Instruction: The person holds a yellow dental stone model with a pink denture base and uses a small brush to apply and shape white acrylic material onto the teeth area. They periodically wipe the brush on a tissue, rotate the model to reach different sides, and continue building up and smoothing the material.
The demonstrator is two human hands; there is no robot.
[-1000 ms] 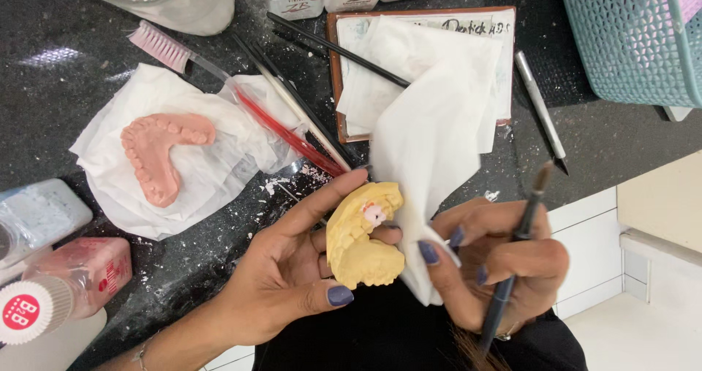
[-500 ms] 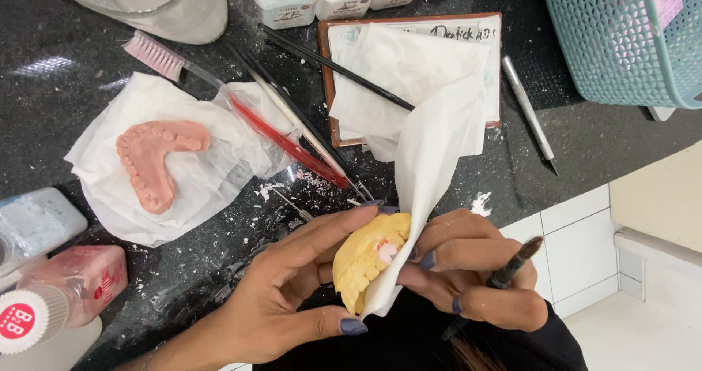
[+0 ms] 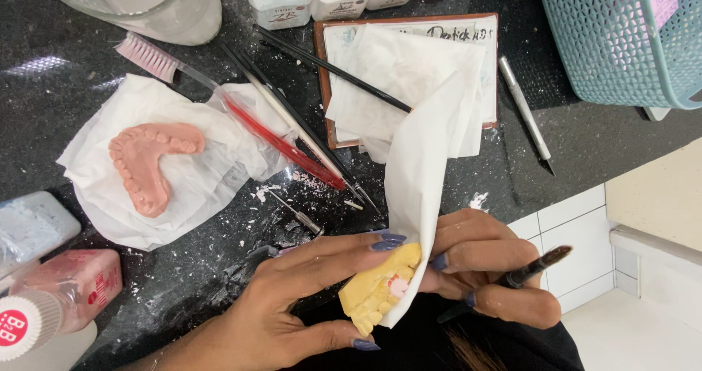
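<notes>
Left of the yellow dental cast (image 3: pixel 376 292), a pink cast (image 3: pixel 150 162) lies on tissue on the worktop. The left hand (image 3: pixel 292 305) holds the yellow one in a firm grip; the white tissue (image 3: pixel 420 188) now wraps its side, pressed by the right hand (image 3: pixel 490 268), which also grips a brush (image 3: pixel 523 276), so wiping has begun.

A black speckled stone bench (image 3: pixel 585 151) fills most of the view, dusted with white powder and catching pale glints of overhead light at left. White square tiles (image 3: pixel 578 232) face its edge; a cream floor (image 3: pixel 629 334) lies below.
</notes>
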